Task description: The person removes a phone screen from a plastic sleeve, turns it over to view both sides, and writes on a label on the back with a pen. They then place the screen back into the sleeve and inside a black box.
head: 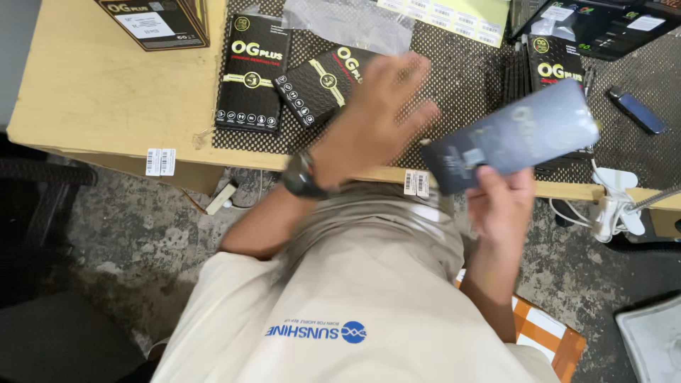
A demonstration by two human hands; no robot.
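My right hand holds a dark, glossy phone by its lower end, tilted above the table's front edge. My left hand, blurred by motion, hovers open over the black mesh mat with nothing in it; a dark watch sits on that wrist. Just left of the left hand lie two flat black packages with yellow print, one upright and one tilted. A clear plastic sleeve lies beyond them.
A wooden table carries a brown box at the back left, another black package and a stack behind the phone, and a small dark blue device at the right. White cables hang off the right edge. Concrete floor lies below.
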